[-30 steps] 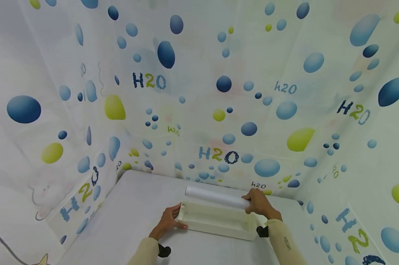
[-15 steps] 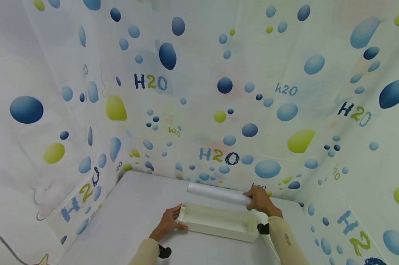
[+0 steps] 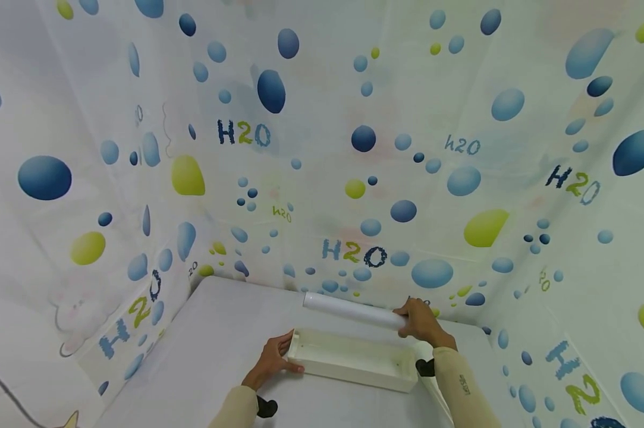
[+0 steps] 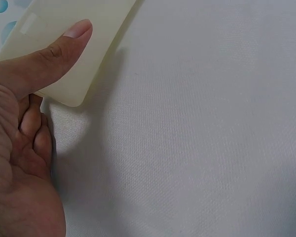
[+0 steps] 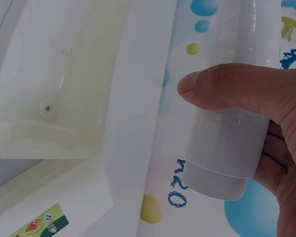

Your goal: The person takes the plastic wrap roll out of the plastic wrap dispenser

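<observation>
My right hand [image 3: 421, 321] grips the right end of a long roll of cling film [image 3: 354, 310], held beyond the open box near the table's back edge. In the right wrist view the thumb lies across the shiny film [image 5: 222, 138], and the end of a core sticks out past it. A cream plastic box [image 3: 354, 371], long and open on top, sits in front of the roll. My left hand [image 3: 272, 359] holds its left end, the thumb on the front wall and the fingers at the end. Small holes show inside the box in the right wrist view.
A pale plastic piece with a green fruit label [image 5: 42, 223] lies by the box's right end, partly under my right forearm. A white cloth [image 3: 209, 351] covers the table. Curtains [image 3: 322, 178] printed with bubbles and H2O stand close behind and at both sides.
The roll of cling film has moved back, away from the box, with my right hand, widening the gap between them. My left hand and the box stay in place.
</observation>
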Demonstrator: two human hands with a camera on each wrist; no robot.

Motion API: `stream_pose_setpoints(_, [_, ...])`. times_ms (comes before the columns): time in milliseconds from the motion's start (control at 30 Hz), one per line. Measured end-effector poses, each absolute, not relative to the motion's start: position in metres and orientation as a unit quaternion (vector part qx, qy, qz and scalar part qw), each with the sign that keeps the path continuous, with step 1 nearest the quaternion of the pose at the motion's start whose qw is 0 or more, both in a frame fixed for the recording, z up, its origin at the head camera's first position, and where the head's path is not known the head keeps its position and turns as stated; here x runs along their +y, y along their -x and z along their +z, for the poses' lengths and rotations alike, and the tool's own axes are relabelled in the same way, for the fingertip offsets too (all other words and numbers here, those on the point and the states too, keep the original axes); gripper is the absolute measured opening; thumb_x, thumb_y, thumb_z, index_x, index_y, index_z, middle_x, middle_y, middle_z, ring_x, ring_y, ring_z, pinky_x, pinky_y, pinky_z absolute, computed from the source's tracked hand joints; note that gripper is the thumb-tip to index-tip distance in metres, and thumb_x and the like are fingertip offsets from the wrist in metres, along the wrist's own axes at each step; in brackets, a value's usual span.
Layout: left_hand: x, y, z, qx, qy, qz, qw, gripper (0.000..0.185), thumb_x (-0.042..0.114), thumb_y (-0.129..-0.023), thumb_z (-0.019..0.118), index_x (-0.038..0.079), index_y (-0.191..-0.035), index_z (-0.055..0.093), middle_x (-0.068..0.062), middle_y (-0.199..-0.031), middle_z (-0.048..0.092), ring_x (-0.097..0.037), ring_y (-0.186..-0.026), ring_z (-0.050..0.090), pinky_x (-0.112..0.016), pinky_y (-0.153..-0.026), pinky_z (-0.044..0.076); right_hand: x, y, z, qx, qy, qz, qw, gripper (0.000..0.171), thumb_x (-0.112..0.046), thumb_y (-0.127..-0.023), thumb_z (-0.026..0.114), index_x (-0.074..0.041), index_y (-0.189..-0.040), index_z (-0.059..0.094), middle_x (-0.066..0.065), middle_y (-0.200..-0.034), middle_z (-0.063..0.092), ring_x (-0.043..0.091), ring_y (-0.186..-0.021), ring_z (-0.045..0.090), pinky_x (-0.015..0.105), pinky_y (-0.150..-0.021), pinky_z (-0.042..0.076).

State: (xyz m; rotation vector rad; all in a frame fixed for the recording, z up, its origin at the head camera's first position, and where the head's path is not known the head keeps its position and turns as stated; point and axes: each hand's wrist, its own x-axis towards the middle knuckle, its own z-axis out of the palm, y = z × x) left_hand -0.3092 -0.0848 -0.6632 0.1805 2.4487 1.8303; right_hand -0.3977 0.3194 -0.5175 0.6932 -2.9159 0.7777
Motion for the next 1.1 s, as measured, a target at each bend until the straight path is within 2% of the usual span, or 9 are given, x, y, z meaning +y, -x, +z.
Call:
stream_pose_setpoints(367, [-0.088, 0.312, -0.673, 0.795, -0.064, 0.602, 0.043, 0.115, 0.015, -0.069, 0.106, -0.012, -0.161, 0.041, -0.033, -0.164, 0.045, -0.055, -0.151, 0.049, -0.057, -0.125, 0.046, 0.319, 0.399, -0.524, -0.949, -0.205, 0.238, 0.029, 0.055, 0.009, -0.056, 0.092, 0.004, -0.110, 0.084, 0.012, -0.091, 0.079, 0.020, -0.081, 0.063, 0.044, -0.078, 0.061])
stream_pose_setpoints(567, [-0.089, 0.314, -0.678, 0.787, -0.074, 0.611, 0.038, 0.117, 0.016, -0.068, 0.106, -0.012, -0.161, 0.041, -0.033, -0.164, 0.047, -0.056, -0.150, 0.050, -0.060, -0.124, 0.045, 0.315, 0.400, -0.526, -0.953, -0.185, 0.237, 0.024, 0.056, 0.009, -0.057, 0.092, 0.004, -0.112, 0.084, 0.012, -0.093, 0.079, 0.019, -0.081, 0.059, 0.041, -0.077, 0.057])
stream_pose_setpoints(767, [-0.088, 0.312, -0.672, 0.798, -0.092, 0.595, 0.017, 0.112, 0.012, -0.070, 0.105, -0.016, -0.158, 0.042, -0.036, -0.160, 0.048, -0.056, -0.146, 0.054, -0.054, -0.121, 0.052, 0.314, 0.403, -0.530, -0.952, -0.196, 0.235, 0.032, 0.056, 0.011, -0.056, 0.091, 0.006, -0.112, 0.083, 0.013, -0.093, 0.081, 0.020, -0.078, 0.059, 0.039, -0.075, 0.056])
stream_pose_setpoints(1000, [-0.086, 0.309, -0.663, 0.790, -0.075, 0.607, 0.046, 0.110, 0.001, -0.071, 0.102, -0.014, -0.161, 0.039, -0.034, -0.164, 0.044, -0.055, -0.150, 0.050, -0.061, -0.124, 0.045, 0.313, 0.404, -0.535, -0.957, -0.175, 0.231, 0.019, 0.056, 0.013, -0.060, 0.091, 0.006, -0.115, 0.082, 0.012, -0.097, 0.078, 0.024, -0.083, 0.064, 0.045, -0.079, 0.063])
stream_pose_setpoints(1100, [-0.086, 0.308, -0.661, 0.790, -0.071, 0.606, 0.049, 0.110, -0.001, -0.071, 0.101, -0.014, -0.161, 0.039, -0.034, -0.164, 0.044, -0.055, -0.150, 0.050, -0.061, -0.124, 0.045, 0.312, 0.404, -0.535, -0.956, -0.175, 0.234, 0.020, 0.057, 0.014, -0.059, 0.090, 0.007, -0.115, 0.082, 0.012, -0.095, 0.076, 0.025, -0.084, 0.064, 0.048, -0.082, 0.063])
